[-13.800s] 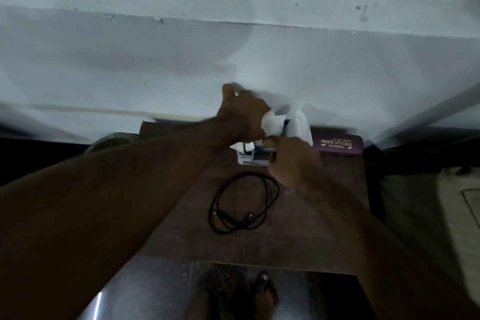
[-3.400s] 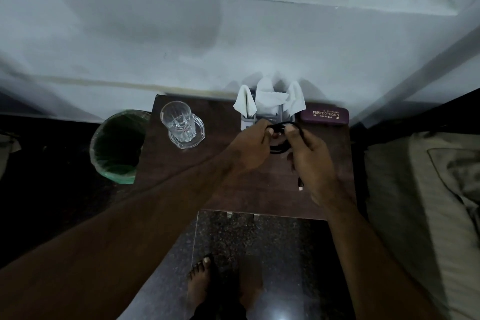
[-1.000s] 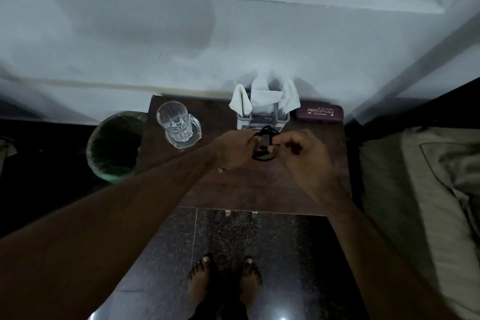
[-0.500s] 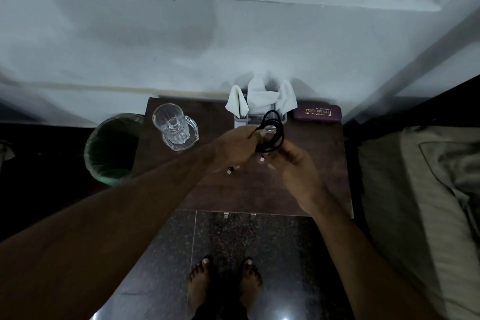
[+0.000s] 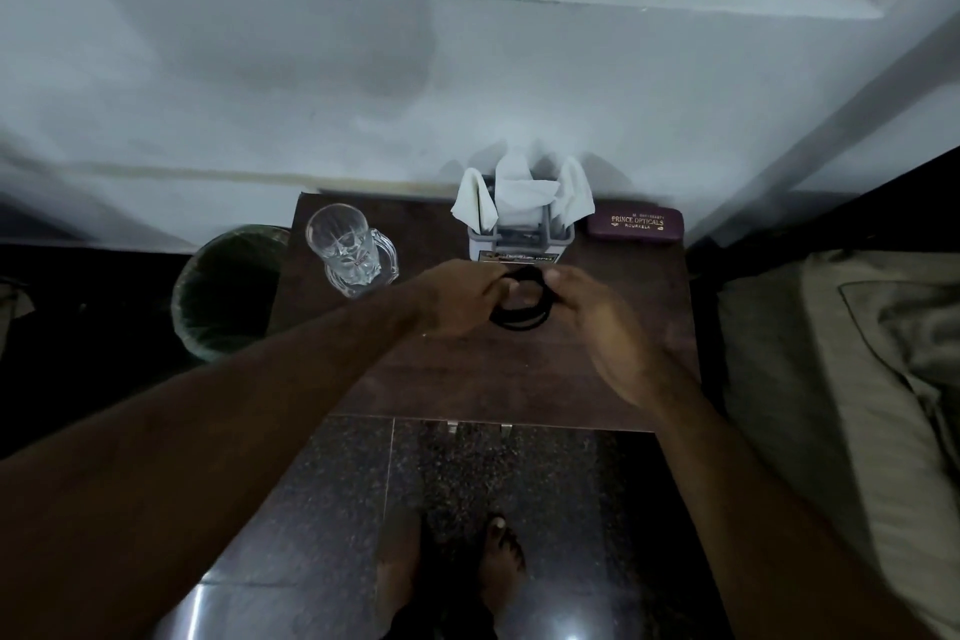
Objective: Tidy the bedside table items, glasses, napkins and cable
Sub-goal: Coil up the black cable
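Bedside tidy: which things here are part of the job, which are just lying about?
Job: coiled black cable, held by left hand and right hand; napkins in holder; glasses case; glass mug.
Lying about: green bin; bed.

Black cable [image 5: 521,316]; white napkins [image 5: 521,195]; maroon case [image 5: 636,224], gold lettering; dark brown table [image 5: 483,379]; green bin [image 5: 228,291]

Bare tabletop [image 5: 467,379] lies open before me, nearest my body; along the wall side, the glass mug [image 5: 349,250] at left, napkin holder [image 5: 521,237] in the middle and spectacle case [image 5: 636,224] at right block my reach.
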Motion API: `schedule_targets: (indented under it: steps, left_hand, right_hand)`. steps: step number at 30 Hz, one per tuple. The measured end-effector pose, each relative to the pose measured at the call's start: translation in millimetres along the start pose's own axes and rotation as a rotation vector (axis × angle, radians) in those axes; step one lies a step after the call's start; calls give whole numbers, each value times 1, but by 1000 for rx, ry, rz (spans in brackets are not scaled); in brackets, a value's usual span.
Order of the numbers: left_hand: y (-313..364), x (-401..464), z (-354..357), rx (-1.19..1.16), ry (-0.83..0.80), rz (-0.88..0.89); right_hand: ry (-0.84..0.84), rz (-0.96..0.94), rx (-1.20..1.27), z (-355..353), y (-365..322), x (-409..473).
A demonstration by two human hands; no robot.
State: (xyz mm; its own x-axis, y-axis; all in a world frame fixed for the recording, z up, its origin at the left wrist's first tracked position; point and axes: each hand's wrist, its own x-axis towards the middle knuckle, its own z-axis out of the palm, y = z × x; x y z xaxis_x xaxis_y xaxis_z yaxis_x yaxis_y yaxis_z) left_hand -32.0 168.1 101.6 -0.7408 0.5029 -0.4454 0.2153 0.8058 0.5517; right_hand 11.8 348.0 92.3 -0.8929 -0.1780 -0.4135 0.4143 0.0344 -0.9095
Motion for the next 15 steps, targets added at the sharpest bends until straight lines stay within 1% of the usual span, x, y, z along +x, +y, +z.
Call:
schedule_targets:
  steps: [1, 2, 4, 7, 9, 11, 13, 14, 15]
  left_hand:
    - [-2, 1, 2, 3, 2, 13]
    - [-3, 2, 4, -16, 0, 20]
    - [-2, 2, 4, -141, 21, 9]
    - [5, 2, -1, -549, 123, -89]
    - [6, 4, -3, -627, 143, -150]
    - [3, 5, -4, -553, 168, -122]
    - [-6, 10, 0, -326, 287, -56]
    - [-9, 12, 2, -273, 321, -46]
    - [-12, 14, 4, -271, 355, -24]
  right_hand:
    - [8, -13, -70, 3, -3, 0]
    - [43, -31, -190, 5, -3, 2]
    - [94, -46, -341, 5, -4, 3]
    - [98, -4, -248, 4, -5, -1]
    - [90, 10, -191, 1, -2, -2]
    - [102, 7, -160, 0, 0, -3]
    - [127, -5, -134, 1, 1, -3]
    - [130, -12, -132, 1, 0, -4]
    - [126, -19, -132, 2, 0, -4]
